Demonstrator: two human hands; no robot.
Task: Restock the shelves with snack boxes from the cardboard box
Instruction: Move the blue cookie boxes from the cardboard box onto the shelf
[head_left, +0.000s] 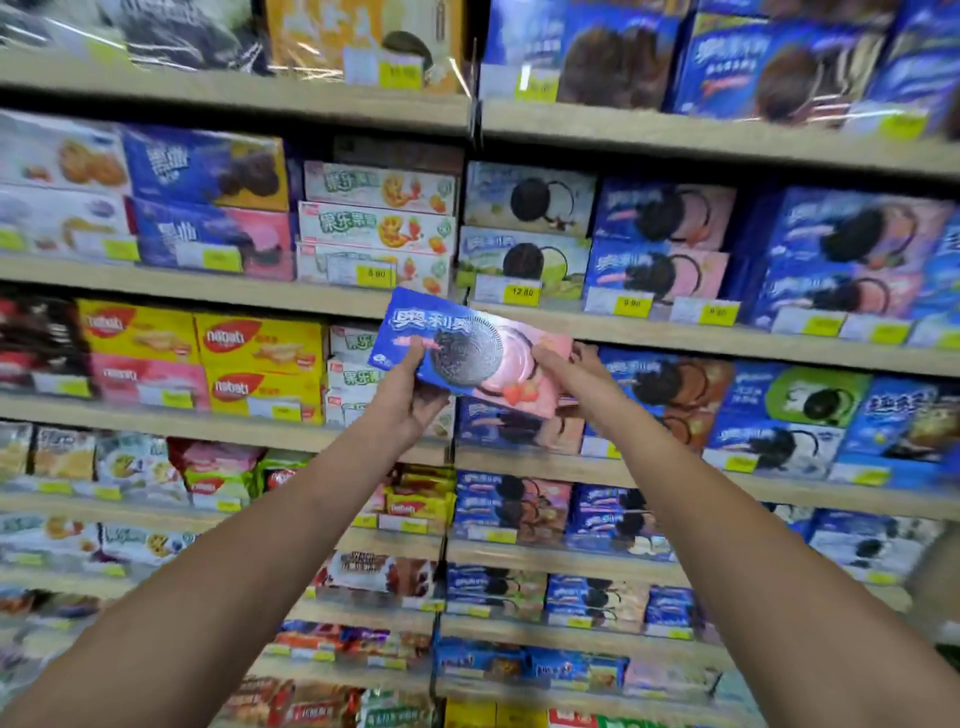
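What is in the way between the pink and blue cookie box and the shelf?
Nothing visible. The left hand and right hand hold the cookie box in open air before the shelf. Just behind and below it lies a matching box, seemingly with room on top.

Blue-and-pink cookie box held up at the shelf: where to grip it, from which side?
Probably its two short ends, one from each side, as the left hand and right hand hold the cookie box now. It is long, flat and tilted, broad face toward the camera; the thin ends fit between thumb and fingers.
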